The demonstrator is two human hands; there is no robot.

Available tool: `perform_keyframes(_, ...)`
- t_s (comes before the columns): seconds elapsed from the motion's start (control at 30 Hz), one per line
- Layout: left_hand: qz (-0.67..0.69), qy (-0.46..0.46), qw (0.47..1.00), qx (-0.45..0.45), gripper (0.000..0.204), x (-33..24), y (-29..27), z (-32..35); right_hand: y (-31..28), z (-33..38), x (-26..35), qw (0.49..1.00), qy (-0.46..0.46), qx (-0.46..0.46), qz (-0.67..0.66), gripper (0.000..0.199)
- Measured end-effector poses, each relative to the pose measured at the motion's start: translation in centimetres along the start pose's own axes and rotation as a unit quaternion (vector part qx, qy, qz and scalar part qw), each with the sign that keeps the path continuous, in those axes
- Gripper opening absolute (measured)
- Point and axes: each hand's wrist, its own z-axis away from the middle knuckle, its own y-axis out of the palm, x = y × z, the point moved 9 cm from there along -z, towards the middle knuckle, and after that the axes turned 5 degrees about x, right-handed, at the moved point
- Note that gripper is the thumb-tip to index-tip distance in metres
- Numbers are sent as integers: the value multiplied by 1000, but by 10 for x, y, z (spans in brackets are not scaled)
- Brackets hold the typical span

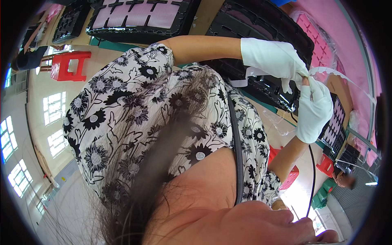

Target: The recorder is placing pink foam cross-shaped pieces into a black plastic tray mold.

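Note:
My left hand (281,61), in a white glove, reaches across from the left with its fingers pinched together. My right hand (315,109), gloved in white too, meets it fingertip to fingertip. From the pinch, a thin white strip with a notched edge (332,72) trails away to the right; the exact grip on it is partly hidden by the fingers. A second flat white strip (240,83) shows below the left glove's wrist. Beneath both hands lies a black molded plastic tray (249,24) with raised ribs.
Another black tray with pink sheet in it (136,16) lies at the far left. Pink ribbed pieces in clear film (312,38) are at the far right, near a pink surface (347,24). A red stool (70,66) stands left. A black cable (313,175) hangs at right.

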Motion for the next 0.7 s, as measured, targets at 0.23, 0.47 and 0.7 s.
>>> perform_keyframes(0.23, -104, 68, 992, -21, 33, -3, 2, 0, -4, 1, 9, 999, -34, -28, 31, 16)
perform_keyframes(0.47, 48, -6, 999, -20, 27, -1, 3, 4, -8, 11, 2, 995, -13, -94, -35, 15)
perform_keyframes(0.7, 111, -39, 993, -18, 28, 5, 6, 3, 0, 23, -29, 973, 100, -124, -167, 10)
